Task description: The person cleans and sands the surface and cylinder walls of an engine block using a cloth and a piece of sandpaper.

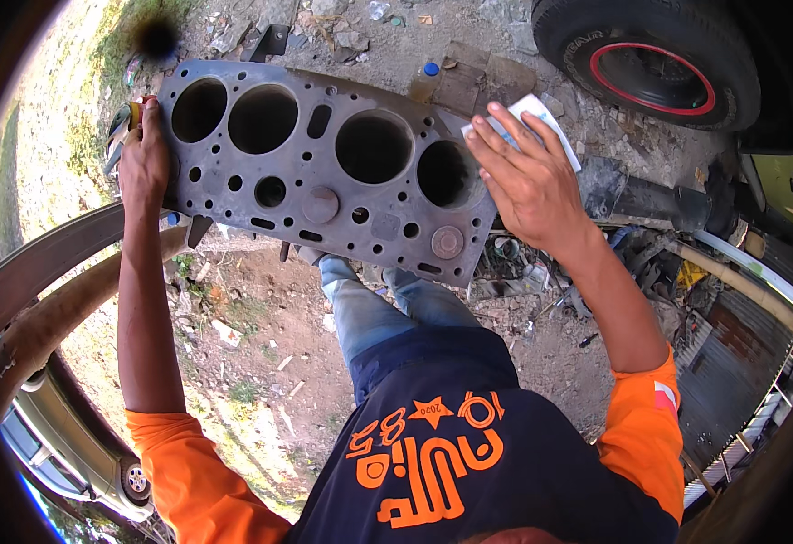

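A grey engine block (pixel 306 172) lies in front of me, its flat top face up with large round cylinder bores and several smaller holes. At its left end is my left hand (pixel 145 159), fingers closed around a small red and yellow thing (pixel 133 114) whose kind I cannot make out. My right hand (pixel 525 177) is over the block's right end, by the rightmost bore. Its fingers stretch across a folded white sheet (pixel 550 131), perhaps paper or cloth, held under the palm. The hand hides part of the sheet and the block's corner.
A black tyre (pixel 555 36) with a red-ringed rim is at the far right. A bottle with a blue cap (pixel 431 70) stands behind the block. Curved bars (pixel 61 317) run along the left, with a parked car (pixel 74 453) beyond. Corrugated metal (pixel 732 372) and scrap parts lie right.
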`<state>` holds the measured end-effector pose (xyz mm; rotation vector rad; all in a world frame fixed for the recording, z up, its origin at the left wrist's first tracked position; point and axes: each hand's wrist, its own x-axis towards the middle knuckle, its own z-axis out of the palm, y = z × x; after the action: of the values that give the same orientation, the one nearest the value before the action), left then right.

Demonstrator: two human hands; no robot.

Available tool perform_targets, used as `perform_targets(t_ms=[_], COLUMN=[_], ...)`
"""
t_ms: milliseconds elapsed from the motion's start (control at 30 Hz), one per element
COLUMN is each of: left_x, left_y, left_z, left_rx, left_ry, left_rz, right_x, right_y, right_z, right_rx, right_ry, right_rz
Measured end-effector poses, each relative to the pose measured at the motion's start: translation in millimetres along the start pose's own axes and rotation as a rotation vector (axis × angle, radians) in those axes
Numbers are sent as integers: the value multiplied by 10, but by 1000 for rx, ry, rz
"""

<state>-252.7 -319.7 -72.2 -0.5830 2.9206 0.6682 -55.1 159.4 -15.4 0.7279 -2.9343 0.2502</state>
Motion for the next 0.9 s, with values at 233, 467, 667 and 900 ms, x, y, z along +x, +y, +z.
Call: perform_targets(t_ms=[233, 467, 667, 900], left_x=[4, 107, 82, 40], left_y=[-4, -198, -96, -40], left_z=[-40, 13, -41, -8], left_rx=[35, -28, -18, 2], left_ry=[-27, -20, -76, -44], left_rz=[-38, -10, -26, -29], right_x=[69, 253, 360, 370], right_y=[3, -55, -61, -58], right_z=[48, 119, 62, 47], right_rx=[7, 23, 23, -33], right_ry=[10, 29, 33, 44], right_rz=[-13, -52, -52, -60])
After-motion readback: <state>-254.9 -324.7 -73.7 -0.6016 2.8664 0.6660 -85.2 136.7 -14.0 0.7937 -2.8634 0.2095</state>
